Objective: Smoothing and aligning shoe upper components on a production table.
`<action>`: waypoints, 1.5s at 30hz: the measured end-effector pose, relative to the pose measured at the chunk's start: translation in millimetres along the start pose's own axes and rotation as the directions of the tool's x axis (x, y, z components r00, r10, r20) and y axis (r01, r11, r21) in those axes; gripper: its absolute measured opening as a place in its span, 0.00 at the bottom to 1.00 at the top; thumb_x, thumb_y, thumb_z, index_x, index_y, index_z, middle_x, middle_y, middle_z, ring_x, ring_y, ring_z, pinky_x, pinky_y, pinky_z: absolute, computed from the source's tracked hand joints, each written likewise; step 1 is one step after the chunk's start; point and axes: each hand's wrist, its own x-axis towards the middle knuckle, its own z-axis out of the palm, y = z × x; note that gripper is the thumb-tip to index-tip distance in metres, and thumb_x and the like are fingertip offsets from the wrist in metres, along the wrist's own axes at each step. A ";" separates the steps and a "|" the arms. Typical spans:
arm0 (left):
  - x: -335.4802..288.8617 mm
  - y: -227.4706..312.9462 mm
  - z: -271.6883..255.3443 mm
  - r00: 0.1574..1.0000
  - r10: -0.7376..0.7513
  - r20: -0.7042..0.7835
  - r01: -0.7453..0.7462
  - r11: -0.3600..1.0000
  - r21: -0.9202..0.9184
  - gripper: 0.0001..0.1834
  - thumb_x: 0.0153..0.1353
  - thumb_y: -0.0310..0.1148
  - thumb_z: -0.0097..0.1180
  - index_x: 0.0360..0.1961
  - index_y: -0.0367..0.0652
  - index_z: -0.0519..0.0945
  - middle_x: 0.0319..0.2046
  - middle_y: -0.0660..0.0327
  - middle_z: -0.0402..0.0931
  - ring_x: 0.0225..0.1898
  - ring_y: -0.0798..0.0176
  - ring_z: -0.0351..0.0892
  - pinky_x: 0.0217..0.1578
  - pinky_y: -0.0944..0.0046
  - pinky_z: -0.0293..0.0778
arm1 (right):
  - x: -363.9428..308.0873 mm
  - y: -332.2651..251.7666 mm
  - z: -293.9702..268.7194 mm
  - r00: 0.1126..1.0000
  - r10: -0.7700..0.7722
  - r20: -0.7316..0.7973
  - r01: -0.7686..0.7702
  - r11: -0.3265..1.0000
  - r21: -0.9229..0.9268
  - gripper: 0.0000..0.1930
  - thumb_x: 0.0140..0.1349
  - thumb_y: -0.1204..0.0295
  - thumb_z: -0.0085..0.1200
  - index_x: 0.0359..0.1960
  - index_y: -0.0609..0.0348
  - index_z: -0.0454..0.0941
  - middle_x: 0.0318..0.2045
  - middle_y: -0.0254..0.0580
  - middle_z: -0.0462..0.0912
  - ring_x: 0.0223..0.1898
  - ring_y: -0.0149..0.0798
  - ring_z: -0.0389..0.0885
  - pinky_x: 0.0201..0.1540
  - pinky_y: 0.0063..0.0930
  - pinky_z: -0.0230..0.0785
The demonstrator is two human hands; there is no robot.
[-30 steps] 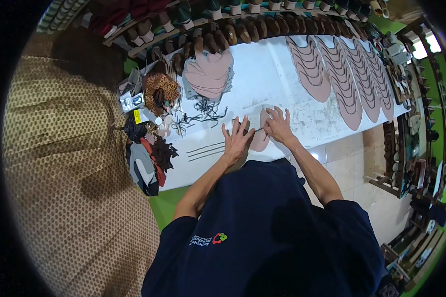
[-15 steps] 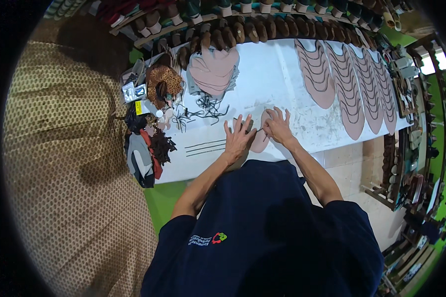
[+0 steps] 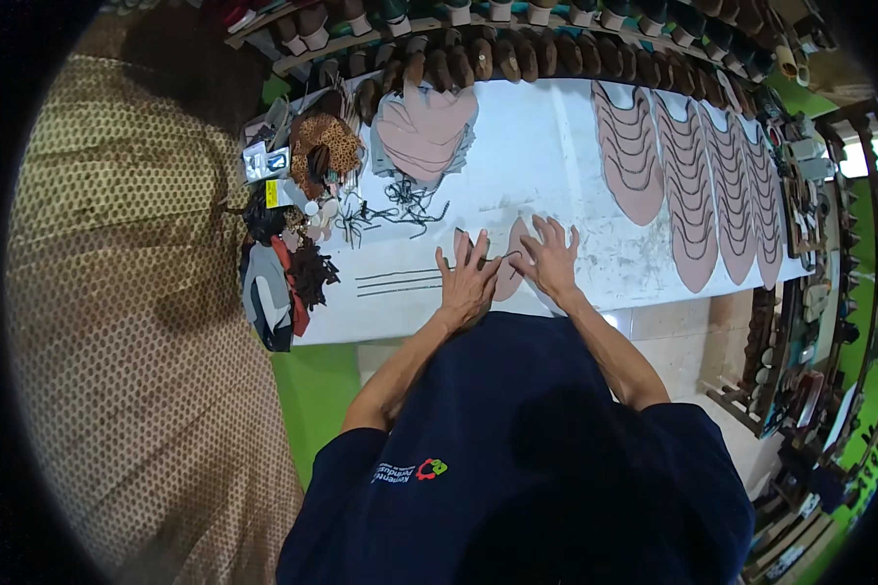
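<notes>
A pink shoe-upper piece [image 3: 509, 283] lies on the white table between my hands, near its front edge. A thin dark cord [image 3: 513, 255] curves across it. My left hand [image 3: 469, 283] rests at the piece's left side, fingers spread, its fingertips by one end of the cord. On the right side is my right hand [image 3: 554, 261], open, with thumb and fingers apart and the thumb at the pink piece's edge. Whether either hand presses on the cord is too small to tell. Straight dark cords [image 3: 398, 285] lie side by side left of my left hand.
Overlapping pink pieces with dark curved edges [image 3: 695, 249] stand in rows at the right. A pink-and-grey stack [image 3: 424, 136] and tangled dark cords [image 3: 410, 205] lie at the back left. Scraps [image 3: 312, 278] crowd the left end. Brown shoe lasts [image 3: 507, 58] line the back.
My right hand has opened out from a pinch on the cord, and its fingers are now spread. My left hand stays beside the pink piece. The view has shifted slightly.
</notes>
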 end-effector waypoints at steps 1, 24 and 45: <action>-1.9 1.0 2.3 1.000 -0.021 -0.001 0.021 1.000 0.004 0.22 0.73 0.45 0.55 0.67 0.66 0.80 0.83 0.57 0.44 0.82 0.41 0.41 0.66 0.13 0.39 | -2.8 0.3 -1.9 1.000 -0.009 0.006 0.009 1.000 0.002 0.15 0.64 0.55 0.65 0.43 0.49 0.91 0.70 0.43 0.73 0.75 0.54 0.61 0.76 0.73 0.38; -3.5 18.0 7.1 0.980 -0.129 -0.152 0.117 0.990 -0.084 0.24 0.65 0.38 0.60 0.64 0.63 0.82 0.84 0.56 0.43 0.82 0.41 0.40 0.65 0.12 0.43 | 39.5 35.2 -0.3 0.931 -0.234 0.282 0.210 0.971 0.110 0.07 0.55 0.64 0.65 0.30 0.51 0.90 0.70 0.44 0.73 0.77 0.59 0.57 0.75 0.78 0.32; 3.3 20.5 4.8 0.987 -0.161 -0.012 0.158 0.978 -0.135 0.26 0.60 0.35 0.62 0.62 0.64 0.82 0.84 0.55 0.41 0.83 0.39 0.38 0.67 0.11 0.40 | 60.2 31.3 2.3 0.895 -0.275 0.352 0.256 0.961 0.100 0.05 0.58 0.65 0.66 0.32 0.47 0.90 0.69 0.44 0.72 0.78 0.59 0.54 0.73 0.82 0.32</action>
